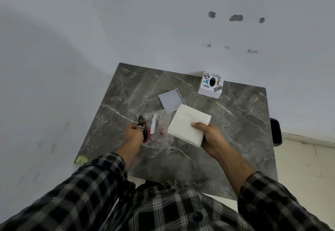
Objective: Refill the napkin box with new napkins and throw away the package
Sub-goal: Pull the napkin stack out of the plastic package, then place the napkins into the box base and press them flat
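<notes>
Both hands grip: right hand (210,134) pinches the napkin stack (188,124), left hand (132,134) pinches the package (155,131) at nine o'clock; loose sheets may slip.

A square stack of white napkins (188,126) is held tilted just above the table. To its left lies the clear plastic package (155,131), crumpled, with black and red print. The white napkin box (211,85), stickered, with a dark oval hole, stands at the far edge; its shallow white tray (171,100) lies open nearby
</notes>
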